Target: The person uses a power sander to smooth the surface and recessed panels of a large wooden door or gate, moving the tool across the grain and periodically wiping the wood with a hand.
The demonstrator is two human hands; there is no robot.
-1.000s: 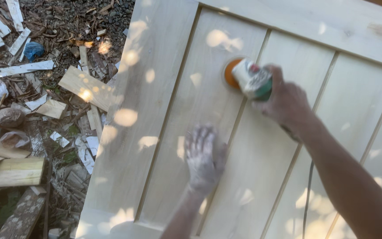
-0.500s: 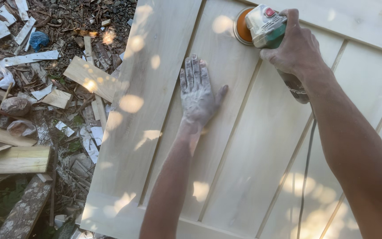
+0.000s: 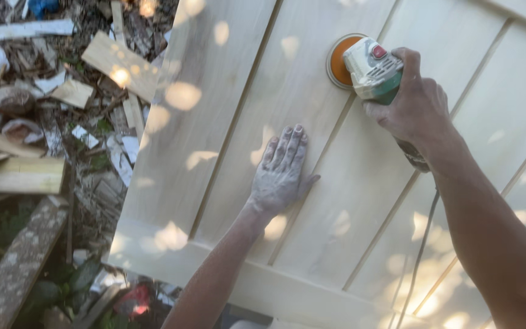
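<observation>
The right hand (image 3: 418, 109) was wrapped tight around the green-and-white angle grinder (image 3: 374, 68) — its orange sanding disc (image 3: 338, 60) pressed on the pale wooden door panel (image 3: 226, 91). The dust-coated left hand (image 3: 281, 173) lay flat, fingers spread, holding nothing — at about seven o'clock from the disc, well apart. Wood offcuts (image 3: 117, 58) littered the ground at nine o'clock.

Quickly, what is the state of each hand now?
Left hand: open, flat on the wood panel, holding nothing.
Right hand: closed on the sander.
</observation>
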